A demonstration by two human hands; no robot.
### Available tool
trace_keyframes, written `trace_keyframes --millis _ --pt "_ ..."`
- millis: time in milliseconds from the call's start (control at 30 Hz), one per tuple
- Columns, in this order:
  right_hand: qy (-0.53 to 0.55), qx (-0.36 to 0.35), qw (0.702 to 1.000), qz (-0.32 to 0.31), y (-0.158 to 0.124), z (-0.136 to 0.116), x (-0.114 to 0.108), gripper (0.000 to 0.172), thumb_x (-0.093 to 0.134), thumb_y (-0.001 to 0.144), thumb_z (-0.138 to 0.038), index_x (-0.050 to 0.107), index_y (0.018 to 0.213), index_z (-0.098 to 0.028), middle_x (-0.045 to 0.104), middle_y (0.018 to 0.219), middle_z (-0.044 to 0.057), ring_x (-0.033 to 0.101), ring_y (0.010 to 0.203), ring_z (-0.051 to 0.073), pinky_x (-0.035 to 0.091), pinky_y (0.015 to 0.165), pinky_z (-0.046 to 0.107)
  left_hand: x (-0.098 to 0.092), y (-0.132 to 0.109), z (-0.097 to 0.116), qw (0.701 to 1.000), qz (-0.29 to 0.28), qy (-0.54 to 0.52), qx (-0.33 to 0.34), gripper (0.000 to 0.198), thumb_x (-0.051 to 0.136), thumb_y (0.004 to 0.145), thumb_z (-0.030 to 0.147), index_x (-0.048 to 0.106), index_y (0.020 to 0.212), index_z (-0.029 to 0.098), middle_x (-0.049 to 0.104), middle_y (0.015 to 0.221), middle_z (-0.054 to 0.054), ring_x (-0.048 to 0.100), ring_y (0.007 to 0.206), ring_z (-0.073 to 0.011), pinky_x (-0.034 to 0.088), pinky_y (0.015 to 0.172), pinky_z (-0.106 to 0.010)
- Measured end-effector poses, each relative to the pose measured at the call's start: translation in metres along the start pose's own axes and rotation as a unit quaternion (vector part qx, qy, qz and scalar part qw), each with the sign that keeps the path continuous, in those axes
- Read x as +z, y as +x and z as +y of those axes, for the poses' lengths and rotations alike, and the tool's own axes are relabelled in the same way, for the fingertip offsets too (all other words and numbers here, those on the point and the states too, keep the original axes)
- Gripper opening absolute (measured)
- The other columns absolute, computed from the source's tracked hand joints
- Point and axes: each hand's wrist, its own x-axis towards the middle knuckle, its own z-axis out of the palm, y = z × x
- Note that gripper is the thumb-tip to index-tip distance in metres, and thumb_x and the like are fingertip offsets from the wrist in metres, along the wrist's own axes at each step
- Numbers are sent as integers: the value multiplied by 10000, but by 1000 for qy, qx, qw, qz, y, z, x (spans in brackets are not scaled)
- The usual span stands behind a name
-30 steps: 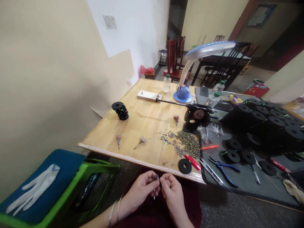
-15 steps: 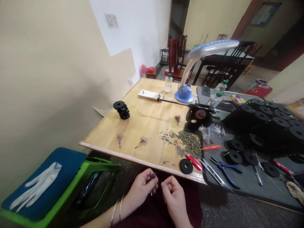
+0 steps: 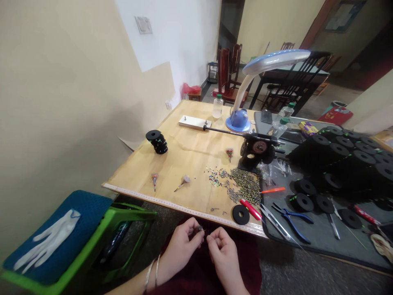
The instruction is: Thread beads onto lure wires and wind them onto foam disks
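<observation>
left hand [image 3: 186, 241]: its thumb and fingers are pinching a dark piece [image 3: 199, 228], probably to keep something so small from slipping.
right hand [image 3: 223, 248]: its thumb and forefinger are closing together just beside the left; i cannot tell whether anything is sitting between them.
dark piece: it is staying low, off the table's [image 3: 135, 172] front edge and above dark red cloth [image 3: 204, 278], perhaps so that the forearms are working close to the body.
tubes [image 3: 248, 184]: they are lying loose by the mat's [image 3: 316, 234] left edge, likely for easy picking by the right hand.
disc [image 3: 240, 215]: it is lying flat near the table's front edge, beside a red tool [image 3: 250, 209].
pliers [image 3: 291, 219]: they are resting on the mat near its front left corner, seemingly within reach.
stack [image 3: 156, 142]: it is standing near the table's left edge, perhaps out of the way.
hidden: the curled fingers are covering most of the dark piece, so its shape is escaping me; the forearms are running out at the bottom, and the mat is being cut off at the right.
</observation>
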Motion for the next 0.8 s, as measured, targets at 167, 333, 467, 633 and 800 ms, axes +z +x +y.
trace_keyframes --millis 167,333,467,633,800 --pt "46 21 999 -13 3 -1 2 267 595 800 -407 476 689 -196 365 431 -109 281 377 68 191 388 195 -2 -4 3 992 12 110 61 140 546 820 215 536 687 174 533 610 31 468 576 -119 369 557 -214" --pt "72 26 997 -31 2 0 2 303 586 819 -463 522 764 -172 393 416 -108 301 362 65 200 385 189 -2 -5 7 988 -8 141 67 149 539 829 226 561 693 168 516 587 37 442 542 -112 345 526 -206" --pt "82 30 996 -36 2 -2 1 327 599 807 -485 531 795 -166 390 404 -114 296 358 63 195 382 182 -1 -5 8 988 -19 139 64 157 538 830 230 568 690 165 521 583 36 443 536 -109 349 526 -203" --pt "101 44 994 -28 4 -4 4 349 620 775 -505 496 734 -181 368 375 -126 259 341 51 171 373 174 1 -4 6 991 -27 119 56 171 539 836 257 570 697 163 538 589 27 459 541 -113 360 527 -206" --pt "141 68 988 -17 7 -3 7 373 633 743 -524 462 694 -197 328 342 -143 206 329 42 134 359 166 4 -4 5 995 -30 82 49 149 554 822 249 574 702 162 562 607 15 484 562 -120 381 543 -207"
